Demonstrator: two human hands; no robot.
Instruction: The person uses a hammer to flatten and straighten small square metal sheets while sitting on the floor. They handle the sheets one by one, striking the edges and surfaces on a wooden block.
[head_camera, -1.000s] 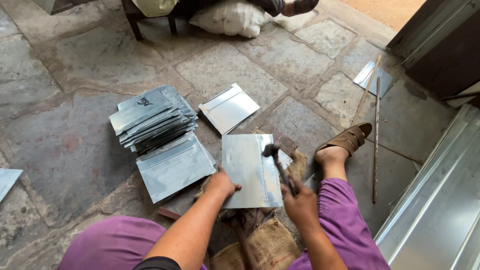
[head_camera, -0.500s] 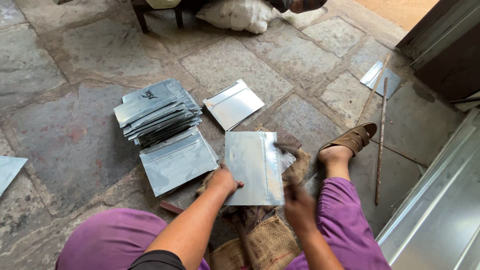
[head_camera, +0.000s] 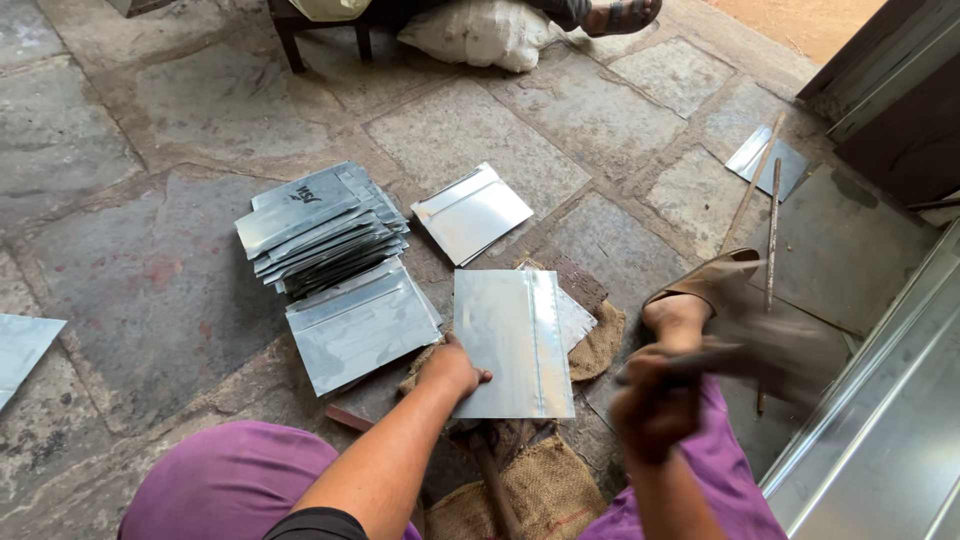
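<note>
Metal sheet (head_camera: 512, 340), pinned flat by left hand (head_camera: 452, 368); right hand (head_camera: 655, 405) clenching blurred hammer (head_camera: 745, 352) (raised). Finished stack (head_camera: 320, 228) far left.

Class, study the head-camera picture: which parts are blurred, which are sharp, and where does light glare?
Head view: the right hand and its hammer smear with motion blur; the left hand, metal sheet and sheet stack are sharp; soft glare on the folded sheet.
</note>
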